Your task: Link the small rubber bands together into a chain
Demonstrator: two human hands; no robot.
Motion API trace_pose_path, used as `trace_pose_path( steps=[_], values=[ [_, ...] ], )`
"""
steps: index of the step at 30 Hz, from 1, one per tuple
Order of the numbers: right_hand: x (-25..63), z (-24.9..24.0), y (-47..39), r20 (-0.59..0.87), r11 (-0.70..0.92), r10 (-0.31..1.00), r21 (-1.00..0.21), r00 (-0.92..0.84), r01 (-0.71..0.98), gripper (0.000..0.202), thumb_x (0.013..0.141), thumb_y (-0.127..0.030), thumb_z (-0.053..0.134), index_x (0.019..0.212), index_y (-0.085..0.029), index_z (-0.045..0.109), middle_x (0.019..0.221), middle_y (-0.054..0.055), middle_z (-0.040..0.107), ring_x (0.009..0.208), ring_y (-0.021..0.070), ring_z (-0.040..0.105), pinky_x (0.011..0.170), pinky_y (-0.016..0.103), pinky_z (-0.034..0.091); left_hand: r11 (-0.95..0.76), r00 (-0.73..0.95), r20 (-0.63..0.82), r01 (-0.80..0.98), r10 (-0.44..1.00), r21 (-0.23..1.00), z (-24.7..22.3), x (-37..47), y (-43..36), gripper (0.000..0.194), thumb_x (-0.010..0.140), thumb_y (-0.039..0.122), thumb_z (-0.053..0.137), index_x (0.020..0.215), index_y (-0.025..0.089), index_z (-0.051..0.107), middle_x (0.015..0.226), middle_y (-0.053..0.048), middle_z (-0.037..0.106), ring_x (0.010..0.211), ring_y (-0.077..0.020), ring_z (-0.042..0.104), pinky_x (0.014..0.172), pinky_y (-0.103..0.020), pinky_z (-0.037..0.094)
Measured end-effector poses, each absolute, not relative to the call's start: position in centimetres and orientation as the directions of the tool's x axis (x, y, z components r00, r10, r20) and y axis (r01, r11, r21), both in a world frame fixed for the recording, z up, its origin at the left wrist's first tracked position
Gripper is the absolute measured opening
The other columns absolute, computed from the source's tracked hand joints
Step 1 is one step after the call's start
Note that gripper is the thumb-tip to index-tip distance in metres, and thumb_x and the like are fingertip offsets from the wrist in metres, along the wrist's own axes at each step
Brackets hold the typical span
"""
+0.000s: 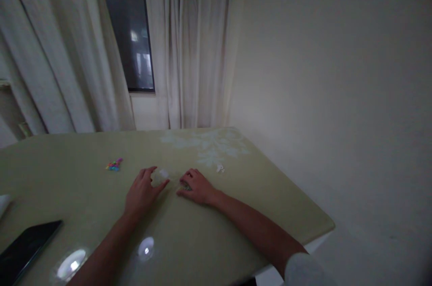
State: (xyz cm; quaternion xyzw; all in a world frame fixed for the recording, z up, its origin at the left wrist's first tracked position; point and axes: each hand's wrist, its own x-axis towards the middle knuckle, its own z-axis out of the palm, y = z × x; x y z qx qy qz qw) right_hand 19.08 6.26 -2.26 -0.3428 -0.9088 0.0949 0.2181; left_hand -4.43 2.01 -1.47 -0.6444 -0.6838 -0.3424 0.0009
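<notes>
My left hand [143,189] is on the table with its thumb and fingers curved around a small clear, whitish plastic container [161,176]. Just to its right, my right hand [197,188] is curled with the fingers bent. Something small and patterned shows between its thumb and fingers, too blurred to name. A little pile of white pieces [220,168] lies right of my right hand. Farther left of my left hand is a heap of small multicoloured pieces [114,165].
The yellow-green table [202,241] has a pale leaf pattern at its far end. A black tablet-like device [29,247] lies at the front left, near a white object [4,203] at the frame edge. A wall [337,97] runs along the right; curtains [199,52] hang behind.
</notes>
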Motion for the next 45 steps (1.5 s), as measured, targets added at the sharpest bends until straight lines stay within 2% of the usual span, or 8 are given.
trace_pose_path(
  steps=[6, 16, 23, 28, 36, 38, 41, 45],
  values=[
    [19.0, -2.2, 5.5, 0.289, 0.718, 0.695, -0.232, -0.659, 0.656, 0.017, 0.103, -0.031, 0.056, 0.109, -0.017, 0.064, 0.107, 0.008, 0.065, 0.092, 0.0187, 0.063, 0.082, 0.029, 0.049, -0.053, -0.142, 0.354, 0.871, 0.924, 0.488, -2.3, -4.0, 2.3, 0.066, 0.086, 0.059, 0.058, 0.136, 0.016, 0.054, 0.134, -0.015, 0.062, 0.093, -0.0277, 0.072, 0.084, -0.040, 0.056],
    [18.8, -1.1, 5.0, 0.150, 0.702, 0.709, -0.062, -0.689, 0.710, 0.045, 0.106, -0.057, 0.043, 0.100, -0.022, 0.070, 0.094, 0.009, 0.076, 0.082, 0.0243, 0.071, 0.071, 0.032, 0.050, -0.201, 0.080, 0.345, 0.922, 0.935, 0.332, -2.6, -3.9, 2.3, 0.061, 0.092, 0.054, 0.052, 0.132, 0.010, 0.063, 0.131, -0.020, 0.070, 0.121, -0.0361, 0.063, 0.106, -0.047, 0.047],
    [20.5, -1.0, 5.7, 0.271, 0.569, 0.822, -0.341, -0.501, 0.749, 0.056, 0.110, -0.053, 0.032, 0.085, -0.021, 0.071, 0.080, 0.006, 0.072, 0.075, 0.0196, 0.065, 0.070, 0.029, 0.042, -0.232, 0.123, 0.325, 0.917, 0.938, 0.324, -2.5, -3.5, 2.1, 0.059, 0.092, 0.052, 0.053, 0.133, 0.011, 0.063, 0.134, -0.018, 0.069, 0.123, -0.0356, 0.062, 0.106, -0.048, 0.047],
    [20.6, -1.1, 6.0, 0.376, 0.572, 0.819, -0.464, -0.434, 0.677, 0.030, 0.105, -0.041, 0.053, 0.089, -0.018, 0.063, 0.083, 0.002, 0.065, 0.075, 0.0155, 0.057, 0.069, 0.026, 0.038, -0.235, 0.131, 0.327, 0.923, 0.936, 0.303, -2.9, -3.2, 2.0, 0.058, 0.095, 0.050, 0.051, 0.136, 0.011, 0.059, 0.134, -0.019, 0.068, 0.124, -0.0350, 0.060, 0.105, -0.048, 0.047],
    [20.7, -0.8, 6.7, 0.398, 0.559, 0.814, -0.735, -0.423, 0.384, 0.034, 0.091, -0.049, 0.073, 0.086, -0.017, 0.062, 0.083, 0.001, 0.064, 0.076, 0.0146, 0.059, 0.070, 0.025, 0.046, -0.275, 0.160, 0.316, 0.891, 0.935, 0.362, -1.2, -5.4, 2.0, 0.069, 0.079, 0.055, 0.063, 0.134, 0.013, 0.056, 0.140, -0.022, 0.060, 0.131, -0.0385, 0.055, 0.109, -0.052, 0.041],
    [21.2, 0.0, 6.9, 0.359, 0.550, 0.802, -0.756, -0.478, 0.355, 0.026, 0.090, -0.040, 0.076, 0.092, -0.017, 0.065, 0.084, 0.001, 0.066, 0.078, 0.0151, 0.062, 0.072, 0.026, 0.049, -0.228, 0.145, 0.218, 0.875, 0.965, 0.428, 0.6, -6.7, 1.3, 0.057, 0.076, 0.059, 0.065, 0.114, 0.016, 0.063, 0.125, -0.019, 0.066, 0.117, -0.0365, 0.062, 0.100, -0.048, 0.048],
    [22.4, 1.8, 7.0, 0.289, 0.570, 0.758, -0.729, -0.584, 0.379, 0.015, 0.090, -0.023, 0.074, 0.102, -0.019, 0.069, 0.086, 0.001, 0.070, 0.080, 0.0152, 0.066, 0.076, 0.027, 0.051, -0.192, 0.309, -0.120, 0.806, 0.943, 0.560, 3.1, -7.8, -0.4, 0.032, 0.078, 0.052, 0.064, 0.090, 0.023, 0.062, 0.092, -0.006, 0.071, 0.088, -0.0261, 0.068, 0.076, -0.035, 0.053],
    [24.1, 3.3, 6.1, 0.161, 0.619, 0.727, -0.575, -0.668, 0.535, 0.031, 0.084, -0.023, 0.080, 0.114, -0.019, 0.070, 0.103, 0.006, 0.073, 0.090, 0.0198, 0.069, 0.083, 0.032, 0.053, -0.165, 0.417, -0.364, 0.815, 0.833, 0.556, 4.0, -6.7, -2.2, 0.032, 0.058, 0.028, 0.072, 0.089, 0.024, 0.064, 0.086, 0.000, 0.071, 0.083, -0.0257, 0.069, 0.066, -0.030, 0.049]
  ],
)
